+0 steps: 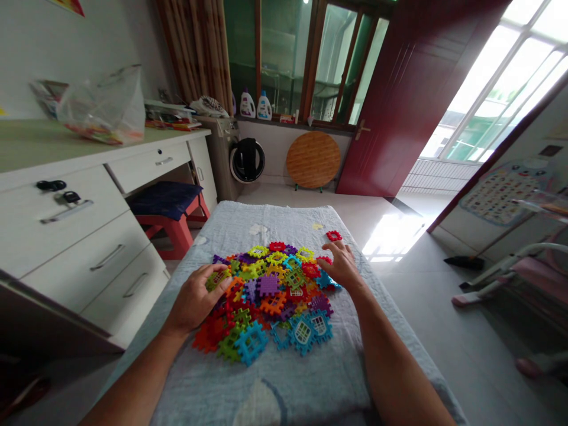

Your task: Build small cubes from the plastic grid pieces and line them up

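Plastic interlocking building blocks (pixel 268 285) in many colours lie heaped on a table covered by a pale blue cloth (pixel 310 378). At the heap's left side is my left hand (pixel 195 296), thumb and fingers apart around a yellow-green block (pixel 217 278); whether it touches that block I cannot tell. My right hand (pixel 341 266) reaches over the right edge of the heap with its fingers spread, close to red blocks (pixel 311 270) and a blue one. Just beyond its fingertips a single red block (pixel 334 236) lies apart. Blue blocks with window grids (pixel 303 332) sit at the near side.
A white desk (pixel 80 231) with drawers stands at left, a plastic bag (pixel 106 109) on top. Beneath it is a red stool (pixel 177 228) with a dark cushion. Ahead are a washing machine (pixel 222 154), a round wooden board (pixel 313 160) and a red door (pixel 408 89).
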